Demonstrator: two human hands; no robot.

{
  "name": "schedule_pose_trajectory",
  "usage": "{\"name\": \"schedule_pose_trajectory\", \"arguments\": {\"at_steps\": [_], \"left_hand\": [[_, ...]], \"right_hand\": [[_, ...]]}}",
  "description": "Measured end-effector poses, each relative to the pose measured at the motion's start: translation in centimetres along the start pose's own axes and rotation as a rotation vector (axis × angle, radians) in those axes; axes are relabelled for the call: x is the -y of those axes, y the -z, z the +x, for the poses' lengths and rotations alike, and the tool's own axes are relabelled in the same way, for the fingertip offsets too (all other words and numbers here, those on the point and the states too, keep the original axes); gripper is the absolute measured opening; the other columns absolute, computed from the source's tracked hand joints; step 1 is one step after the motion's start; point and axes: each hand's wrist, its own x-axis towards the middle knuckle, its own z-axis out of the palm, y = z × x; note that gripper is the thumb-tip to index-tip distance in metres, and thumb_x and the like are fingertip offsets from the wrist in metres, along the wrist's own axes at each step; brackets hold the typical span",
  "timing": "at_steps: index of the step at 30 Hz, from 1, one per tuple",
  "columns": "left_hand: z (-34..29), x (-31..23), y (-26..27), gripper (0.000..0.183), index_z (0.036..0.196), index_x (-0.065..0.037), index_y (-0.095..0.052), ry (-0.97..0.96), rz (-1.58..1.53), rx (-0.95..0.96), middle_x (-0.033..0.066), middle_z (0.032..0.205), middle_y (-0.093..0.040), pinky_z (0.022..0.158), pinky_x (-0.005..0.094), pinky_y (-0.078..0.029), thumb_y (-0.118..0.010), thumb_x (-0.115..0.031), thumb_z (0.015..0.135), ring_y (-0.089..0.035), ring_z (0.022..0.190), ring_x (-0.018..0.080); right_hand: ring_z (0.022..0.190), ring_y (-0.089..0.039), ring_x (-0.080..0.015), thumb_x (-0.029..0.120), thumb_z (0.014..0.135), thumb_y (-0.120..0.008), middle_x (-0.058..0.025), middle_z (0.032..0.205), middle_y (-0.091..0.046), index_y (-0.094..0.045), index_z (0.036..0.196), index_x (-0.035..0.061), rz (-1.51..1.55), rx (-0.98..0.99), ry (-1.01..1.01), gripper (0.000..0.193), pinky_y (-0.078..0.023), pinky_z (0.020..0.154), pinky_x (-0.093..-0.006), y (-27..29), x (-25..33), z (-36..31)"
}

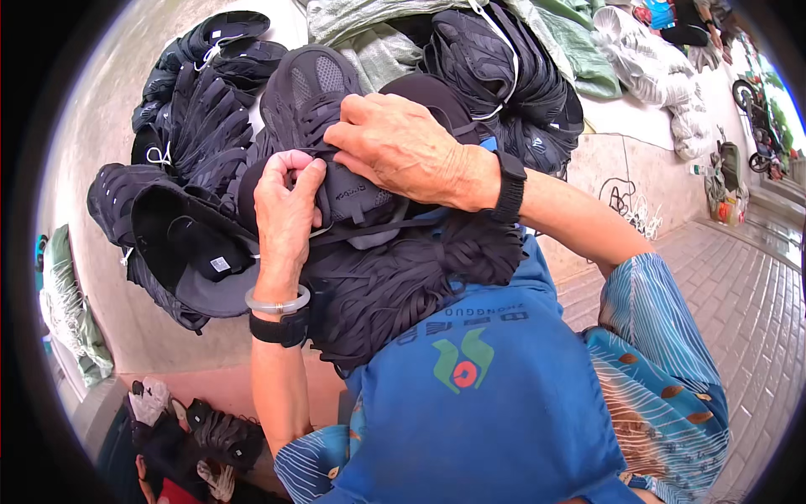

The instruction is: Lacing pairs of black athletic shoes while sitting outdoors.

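A black sneaker upper (306, 80) with grey mesh at its toe lies in front of me, its tongue (357, 197) toward my body. Over its lacing area both hands work close together. My left hand (284, 189) is closed, thumb and forefinger pinching a black shoelace at the left eyelet edge. From the right, my right hand (399, 147) reaches across with curled fingers, closed on the lace at the upper; its fingertips are partly hidden. On my lap, against the blue apron (495, 395), rests a thick bundle of black shoelaces (395, 277).
Stacked black shoe uppers (201, 126) tied with white cord sit at left; another bundle (478, 59) lies at the back right beside green woven sacks (579, 42). White sacks (651, 67) are farther right. A person (180, 437) is at lower left. Brick paving (705, 311) runs along the right.
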Motion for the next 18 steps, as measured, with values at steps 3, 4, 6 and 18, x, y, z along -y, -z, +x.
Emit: {"name": "schedule_pose_trajectory", "arguments": {"at_steps": [3,4,6,18], "left_hand": [[0.5,0.3,-0.5,0.012,0.091,-0.004,-0.057,0.01,0.012,0.01,-0.0022,0.071,-0.052,0.049,0.0199,-0.04,-0.064,-0.011,0.084,-0.046,0.055,0.0056],[0.7,0.8,-0.8,0.013,0.091,-0.003,-0.057,-0.075,0.071,-0.021,-0.0025,0.072,-0.052,0.051,0.0196,-0.04,-0.065,-0.01,0.084,-0.045,0.057,0.0048],[0.6,0.9,-1.2,0.013,0.091,-0.001,-0.057,-0.138,0.108,-0.054,-0.0028,0.073,-0.052,0.055,0.0189,-0.039,-0.065,-0.007,0.083,-0.044,0.062,0.0034],[0.2,0.5,-0.7,0.017,0.086,-0.005,-0.057,-0.08,0.03,-0.066,-0.0055,0.062,-0.048,0.039,0.0187,-0.03,-0.067,-0.019,0.085,-0.039,0.045,0.0015]], "right_hand": [[0.084,-0.056,-0.0265,0.015,0.077,-0.067,-0.0078,0.082,-0.05,-0.058,0.086,0.0069,-0.032,0.07,0.012,0.016,-0.046,0.073,-0.0367,0.1,-0.2,0.5],[0.082,-0.056,-0.0269,0.014,0.077,-0.066,-0.0084,0.081,-0.05,-0.057,0.085,0.0062,-0.049,0.078,0.05,0.014,-0.046,0.072,-0.0372,0.1,-0.2,0.6],[0.08,-0.056,-0.0273,0.013,0.078,-0.065,-0.0089,0.081,-0.049,-0.057,0.083,0.0056,-0.067,0.084,0.086,0.012,-0.046,0.07,-0.0377,0.3,-0.3,0.8],[0.079,-0.061,-0.0327,0.014,0.08,-0.061,-0.0136,0.081,-0.058,-0.064,0.088,0.0051,0.247,0.071,-0.161,0.012,-0.05,0.069,-0.0413,1.5,-1.4,-0.9]]}}
